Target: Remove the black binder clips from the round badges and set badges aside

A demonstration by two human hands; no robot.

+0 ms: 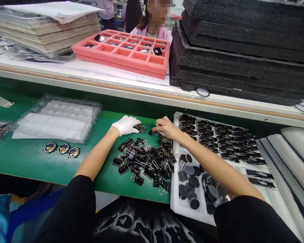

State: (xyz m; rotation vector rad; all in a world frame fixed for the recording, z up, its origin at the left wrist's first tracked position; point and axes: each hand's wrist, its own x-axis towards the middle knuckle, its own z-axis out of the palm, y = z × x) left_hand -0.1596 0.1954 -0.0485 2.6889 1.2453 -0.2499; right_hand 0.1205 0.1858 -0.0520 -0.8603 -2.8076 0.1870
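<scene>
My left hand point(127, 125), in a white glove, is closed around a small dark piece with a round grey disc point(142, 129) at its end; the fingers hide part of it. Just to the right, my bare right hand point(166, 128) pinches a black binder clip point(153, 133) with silver wire handles. Below both hands a loose pile of black binder clips point(144, 157) is spread over the green table mat point(101, 165). A white foam tray point(175, 199) under my right forearm carries stacked dark round discs point(194, 182) and rows of thin black parts point(218, 138).
Three round framed pieces point(63, 149) lie left of my left forearm, near clear plastic trays point(87, 125). A raised shelf point(111, 82) runs behind, bearing a pink foam tray point(121, 65), black foam stacks point(238, 67) and stacked plastic trays point(48, 37). A person point(164, 33) sits opposite.
</scene>
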